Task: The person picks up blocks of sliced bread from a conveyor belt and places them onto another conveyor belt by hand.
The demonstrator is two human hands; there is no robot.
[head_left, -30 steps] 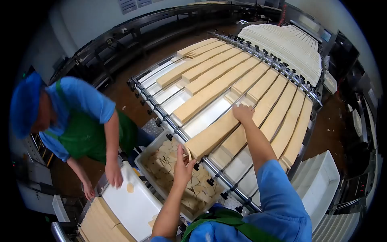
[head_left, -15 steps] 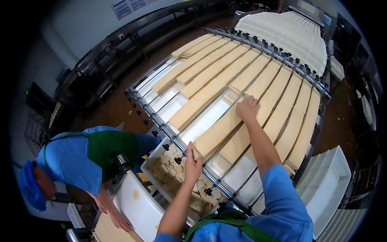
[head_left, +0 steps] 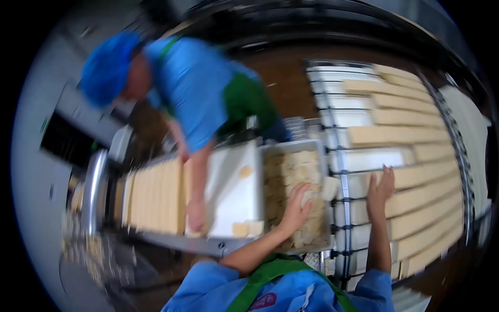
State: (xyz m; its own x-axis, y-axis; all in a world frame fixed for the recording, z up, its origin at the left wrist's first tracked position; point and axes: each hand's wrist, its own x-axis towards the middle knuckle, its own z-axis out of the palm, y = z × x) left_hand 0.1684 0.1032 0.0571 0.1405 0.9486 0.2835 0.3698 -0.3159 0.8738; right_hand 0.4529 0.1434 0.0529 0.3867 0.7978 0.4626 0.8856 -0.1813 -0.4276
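Observation:
My left hand (head_left: 295, 210) is over the bin (head_left: 331, 208) of pale flat pieces (head_left: 291, 169), thumb and fingers apart. A pale piece shows beside its fingers; blur hides whether they touch. My right hand (head_left: 380, 192) is open, its fingers spread at the near end of a long row of stacked pale sheets (head_left: 423, 174) on the slotted table (head_left: 340, 179). More long rows lie side by side, separated by thin dark rods.
A co-worker (head_left: 189, 86) in a blue cap and green apron leans over a white work surface (head_left: 228, 182), one hand (head_left: 196, 214) beside a block of pale sheets (head_left: 156, 200). A metal roller (head_left: 96, 192) stands at the left. Small pieces (head_left: 247, 229) lie on the white surface.
The view has swung left. My left hand has left the row's near end and is over the bin. My right hand has come back from farther along to that row's near end.

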